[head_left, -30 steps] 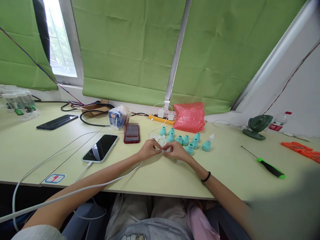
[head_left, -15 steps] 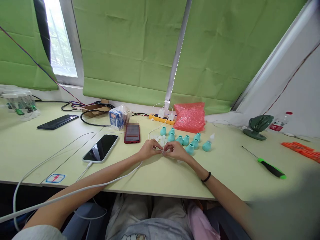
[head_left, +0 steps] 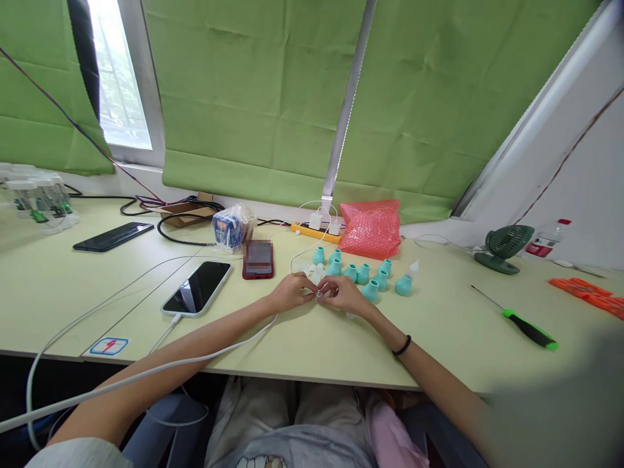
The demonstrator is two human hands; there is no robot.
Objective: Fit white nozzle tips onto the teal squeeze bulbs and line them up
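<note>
A small clear piece (head_left: 319,294) is held just above the table (head_left: 439,331), between the two hands; it is so small and so largely covered by fingertips that its long axis and the way it points cannot be made out. By the left hand (head_left: 292,292) it is pinched from the left, by the right hand (head_left: 345,294) from the right, thumb and forefinger being closed on it in each case. It is thus placed at the very tips of the fingers, well forward of both palms. The hands are turned inward to face each other, with the backs uppermost and the fingers bent. Both forearms are stretched forward and slanted toward the middle, a black band (head_left: 402,345) being worn on the right wrist, while the left forearm is crossed by a white cable (head_left: 221,359). Just beyond the hands some whitish pieces (head_left: 314,270) are heaped loosely. Teal bulbs (head_left: 362,273) are grouped beyond and beside the right hand, stood upright with their necks pointed upward. Farther right, a screwdriver (head_left: 530,329) is laid slantwise, its shaft directed away and to the left.
</note>
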